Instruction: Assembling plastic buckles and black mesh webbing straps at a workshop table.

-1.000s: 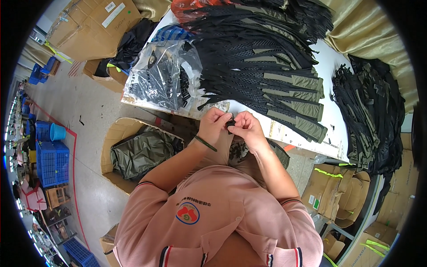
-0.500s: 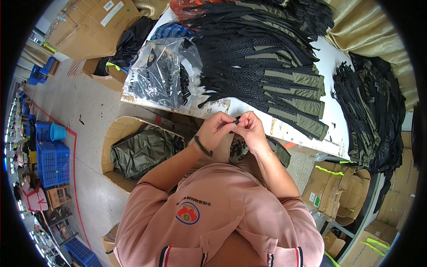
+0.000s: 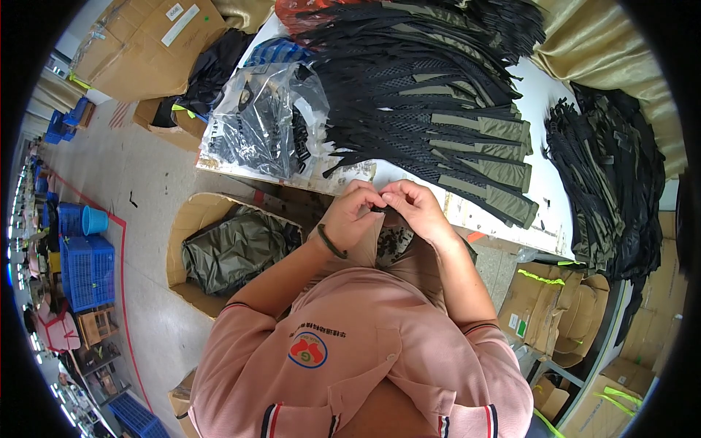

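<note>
Fingers [image 3: 371, 198] of both hands meet just off the near edge of the surface [image 3: 544, 109], pinched closed on a small dark piece [image 3: 379, 209]; what it is, too small to tell. Left hand [image 3: 352, 217] curls in from the left, a dark band [image 3: 330, 242] on its wrist. Right hand [image 3: 415, 208] curls in from the right, fingertips touching the left's. Piece sits between the two thumbs, above the lap, where more small dark bits [image 3: 394, 242] lie loose.

Beyond the hands, on the surface: a fanned heap of black and olive straps [image 3: 438, 109]. Left of it, a clear plastic bag [image 3: 264, 124] with dark parts inside. A second strap pile [image 3: 606, 175] lies at the right end.

Floor, person's left: open cardboard box [image 3: 191, 226] holding olive fabric [image 3: 234, 248]. Blue crates [image 3: 84, 270] farther left.
</note>
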Demonstrator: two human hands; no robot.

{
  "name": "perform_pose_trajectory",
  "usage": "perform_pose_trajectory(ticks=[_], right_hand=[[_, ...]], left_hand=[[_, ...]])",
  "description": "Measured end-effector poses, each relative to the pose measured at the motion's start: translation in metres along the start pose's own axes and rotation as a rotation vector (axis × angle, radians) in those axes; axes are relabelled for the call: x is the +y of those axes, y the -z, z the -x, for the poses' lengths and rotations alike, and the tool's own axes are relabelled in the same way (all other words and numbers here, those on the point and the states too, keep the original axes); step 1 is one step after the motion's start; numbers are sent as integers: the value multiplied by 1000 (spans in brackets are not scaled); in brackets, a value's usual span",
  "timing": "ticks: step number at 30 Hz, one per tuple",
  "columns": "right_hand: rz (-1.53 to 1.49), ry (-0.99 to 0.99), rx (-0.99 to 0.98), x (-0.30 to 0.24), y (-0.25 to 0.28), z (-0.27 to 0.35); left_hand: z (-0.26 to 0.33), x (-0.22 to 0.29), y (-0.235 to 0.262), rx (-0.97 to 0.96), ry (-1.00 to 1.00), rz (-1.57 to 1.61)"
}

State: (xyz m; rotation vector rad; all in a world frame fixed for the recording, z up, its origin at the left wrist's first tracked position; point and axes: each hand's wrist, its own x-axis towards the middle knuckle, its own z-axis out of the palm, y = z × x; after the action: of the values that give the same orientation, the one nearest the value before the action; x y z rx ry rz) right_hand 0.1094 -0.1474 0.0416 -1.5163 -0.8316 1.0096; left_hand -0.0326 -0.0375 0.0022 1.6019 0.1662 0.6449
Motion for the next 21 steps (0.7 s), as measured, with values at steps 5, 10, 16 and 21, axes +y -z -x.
perform_pose_trajectory(ticks=[5,10,16,21], right_hand=[[166,3,-46,-3,-1,4],[489,186,-74,-16,-3,7],[310,134,46,-13,-4,-5],[1010,542,361,0,23,-34]], left_hand=[[2,1,3,-28,20,-108],[6,-2,4,-84,78,26],[24,4,16,-166,338,341],[83,-5,75,84,808,281]])
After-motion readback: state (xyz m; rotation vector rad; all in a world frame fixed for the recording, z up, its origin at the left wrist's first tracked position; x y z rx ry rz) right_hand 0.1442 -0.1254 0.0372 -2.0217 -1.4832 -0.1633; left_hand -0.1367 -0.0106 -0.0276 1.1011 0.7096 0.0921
